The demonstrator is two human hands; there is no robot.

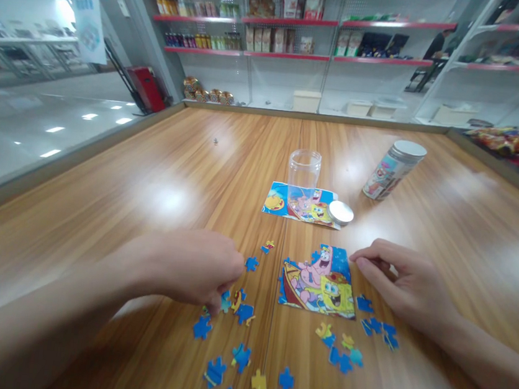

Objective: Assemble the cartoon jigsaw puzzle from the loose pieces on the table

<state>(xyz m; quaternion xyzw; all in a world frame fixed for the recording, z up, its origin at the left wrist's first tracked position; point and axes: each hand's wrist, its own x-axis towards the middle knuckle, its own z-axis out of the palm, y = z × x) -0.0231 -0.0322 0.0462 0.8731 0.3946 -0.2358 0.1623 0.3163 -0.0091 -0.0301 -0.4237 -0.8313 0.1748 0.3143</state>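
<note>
A partly assembled jigsaw puzzle [317, 282], with a pink starfish and a yellow sponge character in a boat, lies flat on the wooden table. Left of it, my left hand [199, 266] is closed, fingers curled down and thumb low among loose puzzle pieces [225, 302]; whatever it grips is hidden behind the hand. My right hand [400, 276] rests at the puzzle's upper right edge, thumb and index fingertips close together with nothing visible between them. More loose pieces [346, 359] lie below the puzzle, and some blue ones [380, 327] sit near my right wrist.
Beyond the puzzle lies a picture sheet [275, 202] with a clear jar [304, 171] standing on it and a white lid [340, 212] at its right end. A printed can [393, 170] stands at the back right. Stocked shelves [291, 20] line the wall behind the table.
</note>
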